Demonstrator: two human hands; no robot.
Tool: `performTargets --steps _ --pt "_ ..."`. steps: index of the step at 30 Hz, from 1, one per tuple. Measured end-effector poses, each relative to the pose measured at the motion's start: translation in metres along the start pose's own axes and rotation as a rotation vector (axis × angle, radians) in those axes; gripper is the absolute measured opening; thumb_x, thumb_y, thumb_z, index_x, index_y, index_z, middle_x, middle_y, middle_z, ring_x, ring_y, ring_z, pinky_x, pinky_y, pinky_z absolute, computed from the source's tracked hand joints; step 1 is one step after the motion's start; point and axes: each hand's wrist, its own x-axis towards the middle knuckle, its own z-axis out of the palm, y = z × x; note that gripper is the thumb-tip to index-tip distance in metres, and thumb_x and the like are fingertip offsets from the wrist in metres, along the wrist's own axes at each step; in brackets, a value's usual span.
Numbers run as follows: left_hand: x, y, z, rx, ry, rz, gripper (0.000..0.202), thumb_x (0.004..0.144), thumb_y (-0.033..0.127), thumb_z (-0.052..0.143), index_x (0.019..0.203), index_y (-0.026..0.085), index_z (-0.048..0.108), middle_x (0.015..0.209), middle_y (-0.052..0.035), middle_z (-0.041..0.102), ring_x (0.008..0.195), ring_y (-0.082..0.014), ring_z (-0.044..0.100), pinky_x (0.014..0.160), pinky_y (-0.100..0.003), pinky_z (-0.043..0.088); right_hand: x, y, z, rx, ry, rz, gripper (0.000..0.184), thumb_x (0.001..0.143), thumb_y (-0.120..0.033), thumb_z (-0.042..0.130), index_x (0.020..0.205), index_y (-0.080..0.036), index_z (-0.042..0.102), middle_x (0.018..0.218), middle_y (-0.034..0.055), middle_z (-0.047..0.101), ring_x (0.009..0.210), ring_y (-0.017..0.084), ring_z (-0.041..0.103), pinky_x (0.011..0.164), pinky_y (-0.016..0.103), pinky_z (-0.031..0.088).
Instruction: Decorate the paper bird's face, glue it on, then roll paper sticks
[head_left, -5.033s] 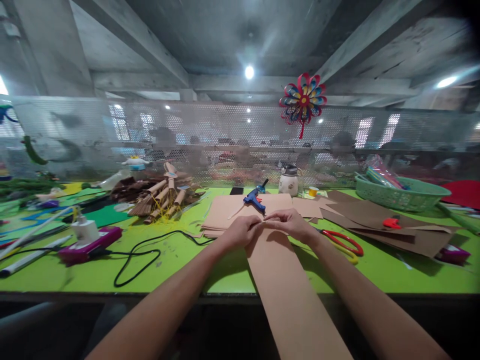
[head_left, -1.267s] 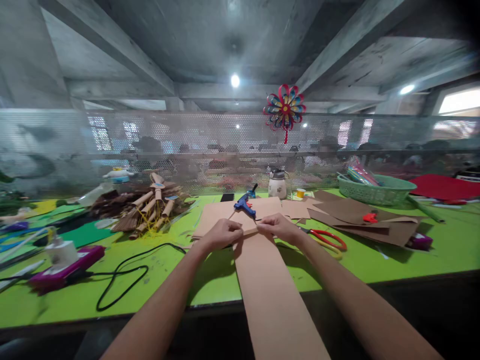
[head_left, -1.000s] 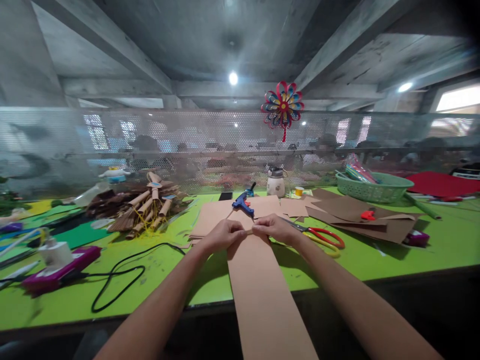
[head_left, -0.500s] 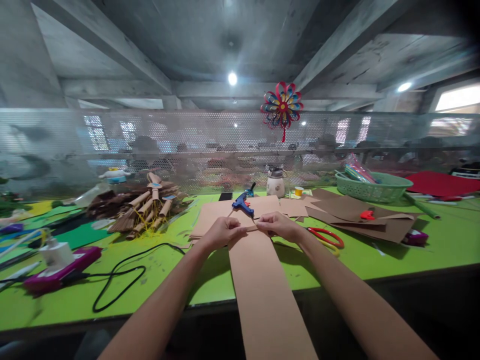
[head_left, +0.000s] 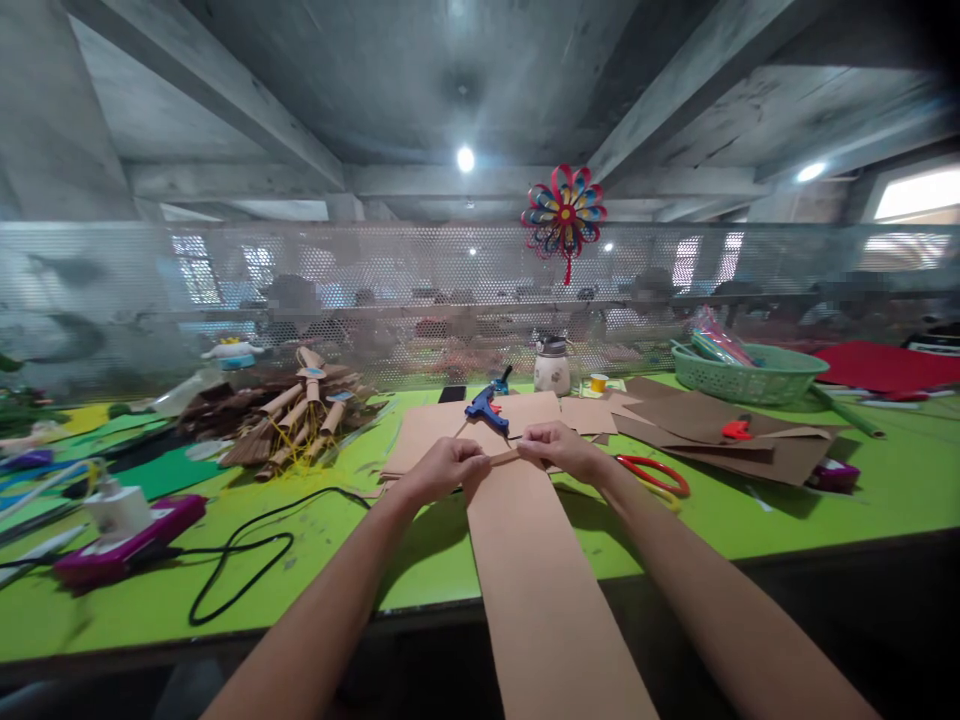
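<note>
A long strip of brown kraft paper [head_left: 544, 570] runs from between my hands down over the table's front edge. Its far end is folded or rolled into a narrow band. My left hand [head_left: 448, 467] pinches the left end of that band between thumb and fingers. At the band's right end, my right hand [head_left: 559, 448] pinches it the same way. Just beyond my hands, a blue glue gun [head_left: 486, 408] lies on a stack of brown paper sheets [head_left: 424, 430], its nozzle toward my right hand.
Red-handled scissors [head_left: 656, 474] lie right of my right forearm. A purple power strip [head_left: 131, 540] with a black cord sits left. Rolled brown paper pieces [head_left: 300, 420] are heaped behind it. A white jar [head_left: 552, 368], brown sheets [head_left: 720, 435] and a green basket [head_left: 750, 378] stand farther back.
The paper strip's near part has swung slightly to the right. My fingers have shifted a little along the band, still pinching both ends. The glue gun has not moved.
</note>
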Motion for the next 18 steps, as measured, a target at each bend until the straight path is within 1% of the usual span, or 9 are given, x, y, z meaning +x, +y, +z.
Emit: performTargets --steps 3,4,6,8,9,11,14,16,18 --pt "0.000 0.000 -0.002 -0.069 -0.030 -0.008 0.029 0.080 0.037 0.047 0.086 0.013 0.063 0.067 0.0006 0.054 0.060 -0.0095 0.043 0.056 -0.020 0.031 0.000 0.001 -0.001 0.044 0.032 0.005 0.031 0.076 -0.039 0.056 0.059 -0.013 0.050 0.046 -0.0063 0.039 0.041 0.004 0.027 0.041 0.019 0.018" --pt "0.000 0.000 -0.002 -0.099 -0.033 -0.015 0.030 0.080 0.039 0.048 0.088 0.014 0.063 0.069 -0.0003 0.056 0.062 -0.0100 0.045 0.057 -0.020 0.033 0.000 0.001 -0.001 0.082 0.054 0.013 0.030 0.075 -0.039 0.058 0.061 -0.013 0.052 0.046 -0.0064 0.039 0.041 0.004 0.027 0.041 0.019 0.018" --pt "-0.001 0.000 -0.003 -0.165 -0.042 -0.030 0.033 0.079 0.042 0.049 0.081 0.012 0.062 0.067 -0.0012 0.056 0.061 -0.0105 0.046 0.058 -0.021 0.034 0.001 0.001 0.000 0.195 0.086 0.042 0.027 0.072 -0.038 0.061 0.068 -0.012 0.057 0.050 -0.0051 0.044 0.043 0.004 0.033 0.041 0.018 0.022" --pt "-0.001 0.001 -0.003 -0.238 -0.055 -0.034 0.035 0.078 0.044 0.050 0.069 0.011 0.059 0.061 -0.0005 0.053 0.058 -0.0099 0.046 0.057 -0.021 0.035 0.001 0.000 0.001 0.322 0.086 0.070 0.024 0.069 -0.034 0.065 0.077 -0.012 0.061 0.058 -0.0021 0.052 0.049 0.006 0.043 0.045 0.018 0.030" --pt "-0.002 0.002 -0.002 -0.286 -0.066 -0.031 0.035 0.077 0.044 0.051 0.068 0.011 0.058 0.060 0.0000 0.052 0.057 -0.0096 0.045 0.057 -0.021 0.035 0.001 -0.001 0.001 0.378 0.075 0.074 0.025 0.069 -0.033 0.065 0.081 -0.012 0.062 0.062 -0.0004 0.055 0.052 0.007 0.047 0.047 0.018 0.033" --pt "-0.005 0.005 -0.001 -0.427 -0.103 -0.041 0.031 0.076 0.043 0.054 0.073 0.012 0.058 0.065 -0.0001 0.053 0.060 -0.0095 0.047 0.060 -0.021 0.036 0.000 -0.002 0.003 0.486 0.050 0.050 0.026 0.073 -0.033 0.062 0.087 -0.012 0.063 0.067 0.0021 0.058 0.058 0.009 0.051 0.052 0.019 0.038" --pt "-0.007 0.008 0.004 -0.698 -0.154 -0.079 0.029 0.074 0.040 0.059 0.087 0.014 0.057 0.084 -0.0043 0.057 0.074 -0.0123 0.052 0.071 -0.025 0.040 -0.001 -0.004 0.009 0.623 -0.001 -0.019 0.029 0.078 -0.038 0.056 0.093 -0.014 0.062 0.075 0.0046 0.061 0.067 0.012 0.056 0.062 0.024 0.044" --pt "-0.008 0.009 0.009 -0.807 -0.191 -0.084 0.031 0.074 0.037 0.061 0.093 0.014 0.057 0.094 -0.0081 0.056 0.083 -0.0153 0.053 0.076 -0.028 0.040 -0.001 -0.005 0.013 0.618 -0.050 -0.028 0.031 0.075 -0.037 0.060 0.098 -0.016 0.060 0.082 0.0052 0.062 0.072 0.014 0.057 0.068 0.027 0.045" --pt "-0.008 0.009 0.013 -0.822 -0.241 -0.077 0.033 0.075 0.036 0.059 0.098 0.013 0.057 0.099 -0.0112 0.056 0.089 -0.0182 0.053 0.079 -0.032 0.040 -0.002 -0.006 0.017 0.517 -0.099 -0.013 0.036 0.071 -0.033 0.066 0.101 -0.016 0.060 0.083 0.0048 0.062 0.071 0.013 0.057 0.068 0.027 0.045"
